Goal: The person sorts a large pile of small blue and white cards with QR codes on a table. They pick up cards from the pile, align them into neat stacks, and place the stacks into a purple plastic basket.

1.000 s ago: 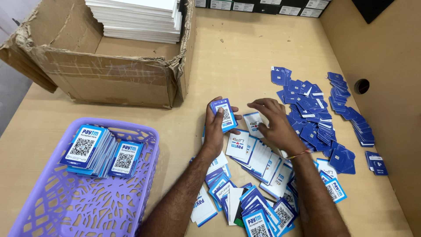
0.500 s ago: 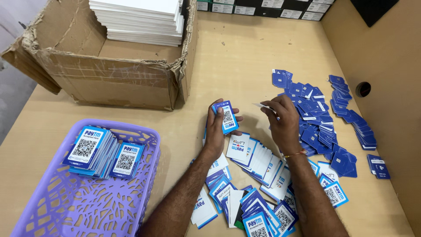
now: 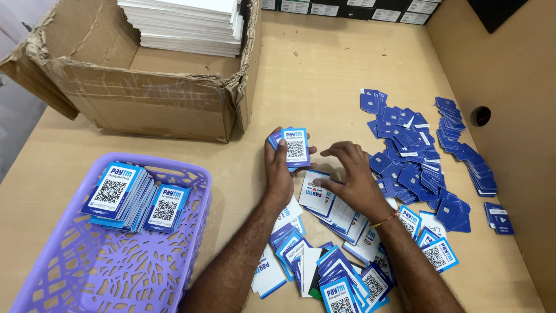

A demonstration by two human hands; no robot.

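The left hand grips a small stack of blue-and-white cards, upright, near the middle of the worktop. The right hand hovers open, fingers spread, holding nothing, just above the loose cards lying directly below the stack, toward the near edge; it is the nearer hand to them.

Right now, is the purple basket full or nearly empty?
Mostly empty: the purple basket holds only one small stack of cards at its far end, and its lattice bottom shows elsewhere.
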